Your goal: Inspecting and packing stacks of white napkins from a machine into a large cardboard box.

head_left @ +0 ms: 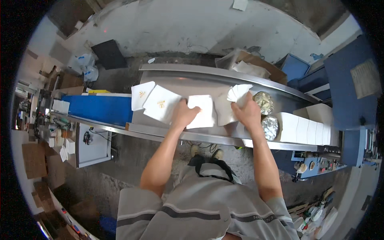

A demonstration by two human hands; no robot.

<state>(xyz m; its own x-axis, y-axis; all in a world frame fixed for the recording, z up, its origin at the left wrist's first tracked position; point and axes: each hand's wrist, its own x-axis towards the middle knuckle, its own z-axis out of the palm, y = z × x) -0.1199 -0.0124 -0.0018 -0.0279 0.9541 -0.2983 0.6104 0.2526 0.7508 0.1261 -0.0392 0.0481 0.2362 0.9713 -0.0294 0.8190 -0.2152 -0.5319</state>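
Note:
Square white paper napkins with a small gold print lie in stacks on the metal conveyor table in front of me. Two overlapping stacks (161, 103) are left of my left hand (185, 114). This hand is closed at the left edge of another napkin stack (203, 114), its thumb on top and its other fingers mostly hidden. My right hand (247, 113) grips a fanned bunch of white napkins (238, 93), raised at an angle. Below this bunch lies a pale sheet or napkin pile (225, 109), partly covered by the hand.
Two shiny foil-like round bundles (269, 127) sit right of my right hand, beside a long row of white napkin stacks (304, 129). The metal table rim (176, 138) runs along my side. Leftward lies a blue belt (100, 108); a cardboard box (264, 66) stands behind.

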